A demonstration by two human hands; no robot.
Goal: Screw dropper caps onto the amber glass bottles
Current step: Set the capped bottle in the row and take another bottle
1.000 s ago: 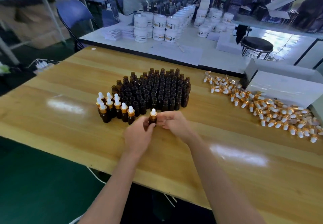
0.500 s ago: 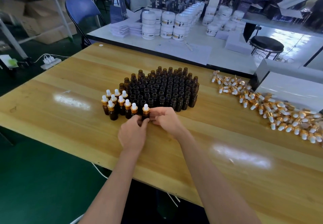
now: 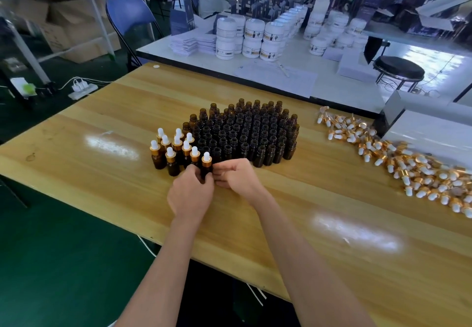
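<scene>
Head view, items as they lie. Item one: capped amber bottle (image 3: 206, 171), upright at the near edge of the stock, near the middle of the wooden table (image 3: 102, 173), with its white-bulbed, gold-collared dropper cap (image 3: 206, 159) on top. My left hand (image 3: 190, 194) holds it, fingers curled round the lower body from the left and near side. My right hand (image 3: 237, 177) meets it from the right, fingers curled, tips pinching the glass just under the gold collar. I cannot tell whether the bottle's base touches the table, as my fingers hide it. Item two: finished bottles (image 3: 171, 150), a small group with caps on, just left of the held bottle and touching the open stock. Item three: uncapped amber bottles (image 3: 245, 132), a dense block of open necks standing just beyond my hands and stretching to the far right. Item four: loose dropper caps (image 3: 398, 163), a long scattered heap at the right of the table, well apart from the bottles. Item five: white box (image 3: 429, 132), beside that heap at the right edge. Item six, far side: white table (image 3: 332, 86) carrying stacked white jars (image 3: 252, 35). Item seven: blue chair (image 3: 127, 17) at far left. Item eight: black stool (image 3: 398, 67) at far right.
</scene>
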